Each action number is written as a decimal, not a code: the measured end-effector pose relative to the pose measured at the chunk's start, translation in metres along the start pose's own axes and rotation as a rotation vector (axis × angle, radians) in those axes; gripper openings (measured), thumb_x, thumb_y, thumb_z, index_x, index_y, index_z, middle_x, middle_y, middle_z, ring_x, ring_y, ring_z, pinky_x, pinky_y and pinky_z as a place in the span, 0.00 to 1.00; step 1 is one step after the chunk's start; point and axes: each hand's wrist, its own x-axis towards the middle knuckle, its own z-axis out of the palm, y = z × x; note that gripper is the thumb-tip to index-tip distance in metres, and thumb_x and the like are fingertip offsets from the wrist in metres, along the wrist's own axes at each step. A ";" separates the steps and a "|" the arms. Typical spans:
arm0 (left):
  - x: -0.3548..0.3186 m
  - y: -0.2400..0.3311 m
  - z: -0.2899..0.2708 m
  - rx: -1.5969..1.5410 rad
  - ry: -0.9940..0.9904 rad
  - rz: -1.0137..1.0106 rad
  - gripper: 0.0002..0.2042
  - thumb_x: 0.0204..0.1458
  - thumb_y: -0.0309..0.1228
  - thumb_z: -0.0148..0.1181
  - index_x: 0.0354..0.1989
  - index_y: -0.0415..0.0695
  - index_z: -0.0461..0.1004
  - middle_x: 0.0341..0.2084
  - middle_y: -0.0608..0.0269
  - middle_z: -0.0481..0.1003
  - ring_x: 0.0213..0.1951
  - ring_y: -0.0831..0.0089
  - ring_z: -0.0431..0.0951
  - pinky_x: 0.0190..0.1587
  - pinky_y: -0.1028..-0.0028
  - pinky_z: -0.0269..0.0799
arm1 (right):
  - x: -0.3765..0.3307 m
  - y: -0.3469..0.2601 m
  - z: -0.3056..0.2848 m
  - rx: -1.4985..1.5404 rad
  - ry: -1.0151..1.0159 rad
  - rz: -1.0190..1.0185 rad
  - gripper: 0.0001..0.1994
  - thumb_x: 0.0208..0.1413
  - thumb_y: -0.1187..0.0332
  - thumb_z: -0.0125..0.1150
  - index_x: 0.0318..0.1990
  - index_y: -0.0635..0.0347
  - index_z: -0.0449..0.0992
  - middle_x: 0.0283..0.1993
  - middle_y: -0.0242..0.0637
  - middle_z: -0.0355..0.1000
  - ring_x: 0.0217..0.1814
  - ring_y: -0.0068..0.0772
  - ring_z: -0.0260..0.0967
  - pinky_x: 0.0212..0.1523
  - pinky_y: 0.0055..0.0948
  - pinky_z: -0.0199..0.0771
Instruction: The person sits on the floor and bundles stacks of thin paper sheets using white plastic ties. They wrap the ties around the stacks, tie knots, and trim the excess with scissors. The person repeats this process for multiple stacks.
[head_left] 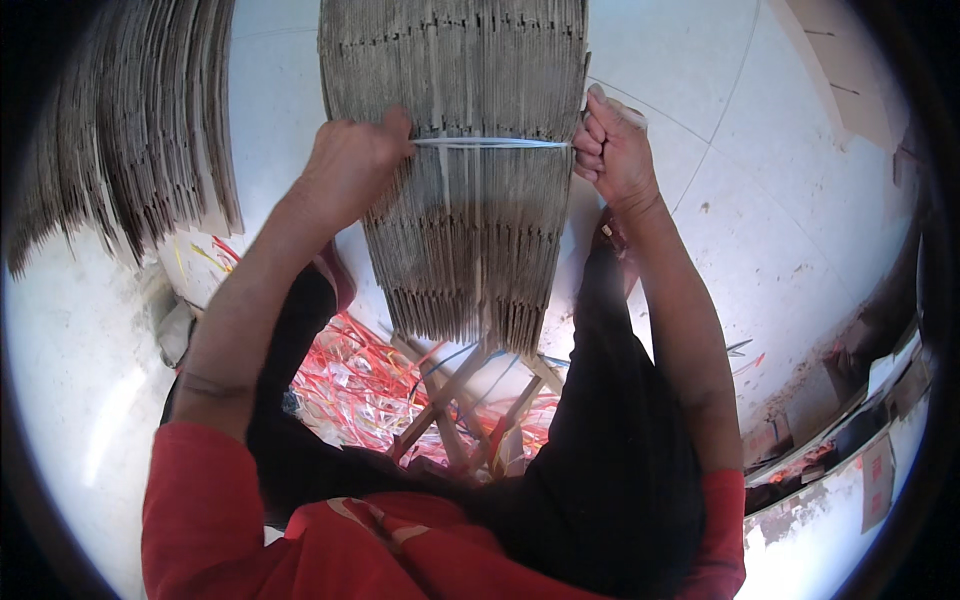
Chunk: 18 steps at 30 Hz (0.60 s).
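Note:
A long bundle of grey-brown slotted cardboard sheets (455, 80), packed on edge, lies in front of me between my legs. Across its top runs a thin whitish-blue plastic strap (490, 143), drawn in a nearly straight line. My left hand (350, 160) is closed at the bundle's left side, where the strap disappears under the fingers. At the right side, my right hand (618, 150) is a fist around the strap's other end, its knuckles close to the cardboard edge.
Another row of cardboard sheets (130, 110) rests at the far left. Below the bundle are crossed wooden legs (455, 385) and a heap of red and white strap scraps (345, 375). Scissors-like blades (740, 348) lie on the floor at right. Cardboard (835, 60) lies at upper right.

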 end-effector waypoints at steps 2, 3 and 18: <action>0.004 -0.004 -0.017 0.313 0.048 0.182 0.10 0.45 0.25 0.56 0.31 0.43 0.60 0.09 0.60 0.68 0.13 0.63 0.71 0.17 0.72 0.67 | 0.002 0.001 0.004 -0.003 -0.018 -0.017 0.22 0.57 0.57 0.53 0.15 0.53 0.55 0.12 0.28 0.52 0.09 0.18 0.43 0.09 0.19 0.42; 0.008 -0.011 -0.029 0.369 0.094 0.249 0.10 0.45 0.25 0.55 0.31 0.43 0.60 0.09 0.60 0.67 0.13 0.64 0.71 0.18 0.71 0.68 | 0.000 0.003 0.004 -0.004 -0.019 -0.019 0.22 0.57 0.57 0.53 0.15 0.53 0.55 0.12 0.28 0.52 0.09 0.18 0.43 0.09 0.19 0.42; -0.024 -0.023 -0.006 -1.023 -0.130 -0.417 0.17 0.45 0.28 0.62 0.46 0.42 0.71 0.10 0.80 0.60 0.17 0.88 0.59 0.21 0.85 0.55 | -0.001 0.001 0.001 -0.084 -0.010 0.012 0.20 0.60 0.53 0.47 0.18 0.48 0.55 0.12 0.22 0.51 0.11 0.14 0.42 0.11 0.16 0.43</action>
